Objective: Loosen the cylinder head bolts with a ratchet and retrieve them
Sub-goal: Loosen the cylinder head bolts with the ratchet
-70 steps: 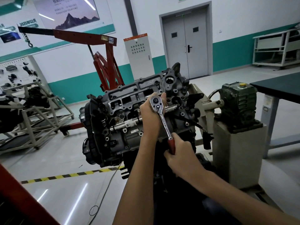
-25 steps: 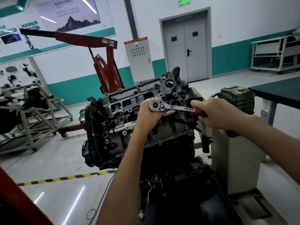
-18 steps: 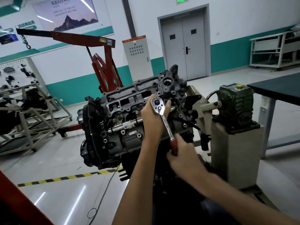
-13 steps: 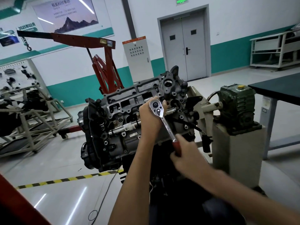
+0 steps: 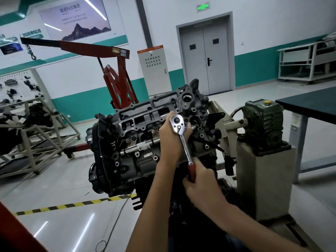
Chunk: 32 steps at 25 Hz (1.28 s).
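- Ratchet [image 5: 183, 142]: chrome round head and shaft, red handle; head set against the grey cylinder head [image 5: 145, 117], shaft slanting down.
- Left hand [image 5: 170, 137] curls round the ratchet's head.
- Right hand [image 5: 201, 182] grips the red handle.

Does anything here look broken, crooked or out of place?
Nothing looks damaged or spilled. The engine sits tilted on its stand, seemingly on purpose. One loose cable trails across the floor over the striped tape, perhaps a trip hazard.
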### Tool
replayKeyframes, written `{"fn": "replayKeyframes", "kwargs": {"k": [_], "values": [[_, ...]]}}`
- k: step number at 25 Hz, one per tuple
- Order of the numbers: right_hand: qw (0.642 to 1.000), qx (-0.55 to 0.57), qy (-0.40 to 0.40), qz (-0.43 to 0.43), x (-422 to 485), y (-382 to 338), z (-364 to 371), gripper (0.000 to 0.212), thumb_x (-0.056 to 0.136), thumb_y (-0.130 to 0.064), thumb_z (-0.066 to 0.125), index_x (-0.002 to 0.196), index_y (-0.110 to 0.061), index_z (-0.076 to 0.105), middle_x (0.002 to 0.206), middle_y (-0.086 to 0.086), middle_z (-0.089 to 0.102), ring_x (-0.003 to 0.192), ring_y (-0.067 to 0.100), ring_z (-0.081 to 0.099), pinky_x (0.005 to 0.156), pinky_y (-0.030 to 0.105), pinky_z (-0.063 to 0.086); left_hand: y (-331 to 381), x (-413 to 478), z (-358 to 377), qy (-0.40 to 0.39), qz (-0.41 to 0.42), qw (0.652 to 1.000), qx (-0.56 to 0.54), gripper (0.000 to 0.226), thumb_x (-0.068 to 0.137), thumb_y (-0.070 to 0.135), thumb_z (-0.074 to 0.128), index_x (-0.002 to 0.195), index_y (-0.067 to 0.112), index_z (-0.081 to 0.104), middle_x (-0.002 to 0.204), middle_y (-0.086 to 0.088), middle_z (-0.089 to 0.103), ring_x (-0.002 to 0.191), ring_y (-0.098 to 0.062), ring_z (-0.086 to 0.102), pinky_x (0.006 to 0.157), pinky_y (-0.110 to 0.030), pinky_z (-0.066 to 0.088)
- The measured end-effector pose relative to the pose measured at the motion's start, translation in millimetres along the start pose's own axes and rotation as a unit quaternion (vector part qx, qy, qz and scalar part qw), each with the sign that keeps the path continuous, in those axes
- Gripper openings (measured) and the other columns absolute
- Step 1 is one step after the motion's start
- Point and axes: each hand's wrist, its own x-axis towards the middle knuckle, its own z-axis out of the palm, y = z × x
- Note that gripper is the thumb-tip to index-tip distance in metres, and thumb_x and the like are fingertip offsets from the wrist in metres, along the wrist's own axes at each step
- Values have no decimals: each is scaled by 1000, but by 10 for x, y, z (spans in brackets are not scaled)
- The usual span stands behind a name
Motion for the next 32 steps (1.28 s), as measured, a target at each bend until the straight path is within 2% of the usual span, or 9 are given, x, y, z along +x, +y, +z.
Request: {"fn": "replayKeyframes", "kwargs": {"k": [2,5,10,12,16,19,23,28,32], "values": [[1000,14,-8,-15,-38,-56,105,25,75,-3,57,98,-12,51,63,1,53,45,3,50,47,9,38,-17,46,-19,14,-19,999,-33,43,84,-7,65,66,21,37,57,15,34,58,-5,29,61,-20,33],[987,-122,-55,-86,162,-6,-412,21,75,-3,58,93,-9,51,58,-4,48,44,6,48,45,10,35,-46,136,-107,-13,-9,1000,18,50,84,-6,65,56,22,34,54,14,31,54,-4,27,54,-22,29],[893,-393,-107,-193,810,-132,-1291,17,81,-10,56,89,-20,46,66,-5,55,56,12,57,57,29,53,-34,246,-187,-92,8,995,38,41,77,-14,62,51,6,37,51,-4,37,53,-11,29,51,-28,25],[908,-368,-82,-185,722,-46,-1176,17,81,-9,56,94,-16,48,69,0,57,57,12,56,54,22,49,-46,181,-174,-54,-2,998,33,41,78,-12,61,55,13,38,54,0,38,54,-9,30,53,-28,27],[997,-63,-10,-53,79,23,-317,27,76,-2,59,81,-24,45,62,3,51,43,4,46,41,7,32,1,-23,37,64,23,998,2,44,83,-4,66,68,29,42,56,15,43,53,0,39,55,-11,32],[998,58,0,-28,-67,-82,162,25,76,0,56,86,-21,47,60,-4,52,45,2,53,43,7,36,-3,25,93,90,-13,994,-54,44,88,6,65,63,28,37,56,13,35,56,-9,31,59,-27,34],[989,-114,-49,-84,182,46,-428,22,76,-4,59,95,-11,52,61,0,53,47,7,51,46,10,37,-30,124,-16,22,-26,999,-8,49,89,7,66,55,20,33,54,6,31,56,-17,29,57,-33,30],[894,-389,-97,-200,798,-88,-1237,24,80,-9,57,87,-27,41,64,-6,53,54,12,56,53,25,50,-29,166,-145,-44,-12,999,3,42,85,-2,65,56,-1,35,54,-2,35,55,-10,30,53,-23,29],[967,-221,-29,-126,325,71,-706,22,77,-7,61,91,-18,47,60,-2,49,46,7,45,44,12,36,2,19,-89,5,-5,1000,13,37,85,2,67,63,16,42,58,12,42,55,-2,35,56,-18,34]]}}
